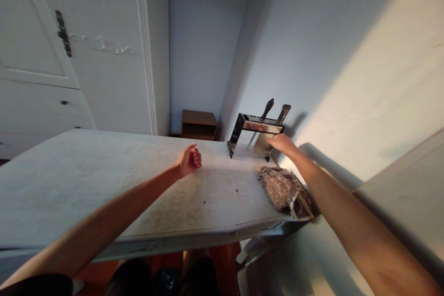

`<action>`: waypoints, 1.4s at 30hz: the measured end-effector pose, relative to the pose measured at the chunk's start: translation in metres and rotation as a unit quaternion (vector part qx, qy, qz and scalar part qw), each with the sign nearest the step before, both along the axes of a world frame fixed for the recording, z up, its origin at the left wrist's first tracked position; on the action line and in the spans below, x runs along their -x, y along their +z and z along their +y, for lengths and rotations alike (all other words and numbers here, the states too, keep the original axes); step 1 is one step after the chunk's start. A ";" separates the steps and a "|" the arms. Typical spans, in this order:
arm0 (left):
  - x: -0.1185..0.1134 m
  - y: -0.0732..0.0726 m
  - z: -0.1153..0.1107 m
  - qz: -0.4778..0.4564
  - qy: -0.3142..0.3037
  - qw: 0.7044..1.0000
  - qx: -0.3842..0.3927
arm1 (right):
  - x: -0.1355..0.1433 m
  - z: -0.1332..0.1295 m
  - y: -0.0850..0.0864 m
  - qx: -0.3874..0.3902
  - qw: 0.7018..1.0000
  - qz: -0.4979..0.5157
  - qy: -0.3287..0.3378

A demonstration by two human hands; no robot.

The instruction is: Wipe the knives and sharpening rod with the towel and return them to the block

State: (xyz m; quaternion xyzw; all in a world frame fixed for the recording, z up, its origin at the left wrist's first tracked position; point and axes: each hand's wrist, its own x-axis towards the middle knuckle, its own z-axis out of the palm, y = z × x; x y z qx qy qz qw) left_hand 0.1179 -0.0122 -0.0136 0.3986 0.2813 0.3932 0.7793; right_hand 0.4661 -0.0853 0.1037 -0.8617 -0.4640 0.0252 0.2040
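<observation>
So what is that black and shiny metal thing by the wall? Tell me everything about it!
The knife rack looks like a metal stand: black angled legs under a shiny silver top bar. It stands upright on the far right of the pale table, close to the wall. Two dark handles stick up from it at a slant. The right hand reaches its near side, by a broad flat blade hanging below the bar.
</observation>
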 end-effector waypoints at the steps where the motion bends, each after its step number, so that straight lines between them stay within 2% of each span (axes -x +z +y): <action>1: 0.014 0.000 -0.001 -0.021 0.005 1.000 0.004 | 0.016 0.001 0.000 -0.001 1.000 -0.001 0.026; 4: 0.050 -0.003 -0.006 -0.103 0.010 0.994 0.031 | 0.073 0.007 -0.009 -0.010 0.994 0.006 0.105; 8: 0.085 -0.007 -0.010 -0.227 -0.025 0.969 0.097 | 0.148 0.017 -0.035 -0.025 0.983 0.022 0.180; 12: 0.111 -0.007 -0.008 -0.256 -0.017 0.962 0.096 | 0.205 0.029 -0.065 -0.040 0.973 0.040 0.222; 16: 0.129 -0.009 0.000 -0.268 -0.005 0.960 0.085 | 0.239 0.042 -0.096 -0.073 0.955 0.123 0.258; 21: 0.134 -0.013 0.009 -0.264 -0.001 0.961 0.083 | 0.256 0.058 -0.128 -0.092 0.923 0.250 0.276; 23: 0.133 -0.014 0.010 -0.258 -0.007 0.962 0.085 | 0.258 0.063 -0.135 -0.107 0.889 0.355 0.269; 24: 0.132 -0.014 0.010 -0.253 -0.009 0.963 0.087 | 0.258 0.065 -0.137 -0.118 0.857 0.425 0.265; 27: 0.131 -0.015 0.012 -0.235 -0.014 0.968 0.091 | 0.253 0.066 -0.138 -0.150 0.737 0.600 0.272; 30: 0.126 -0.014 0.016 -0.201 -0.026 0.976 0.085 | 0.242 0.061 -0.135 -0.160 0.630 0.701 0.293; 32: 0.120 -0.013 0.021 -0.172 -0.033 0.981 0.079 | 0.234 0.058 -0.132 -0.149 0.579 0.745 0.295; 34: 0.110 -0.012 0.027 -0.142 -0.030 0.986 0.076 | 0.231 0.054 -0.130 -0.135 0.550 0.770 0.293; 38: 0.087 -0.011 0.035 -0.079 0.001 0.994 0.071 | 0.235 0.052 -0.126 -0.122 0.515 0.799 0.285; 42: 0.076 -0.012 0.034 -0.030 0.022 0.998 0.054 | 0.242 0.053 -0.125 -0.102 0.509 0.812 0.268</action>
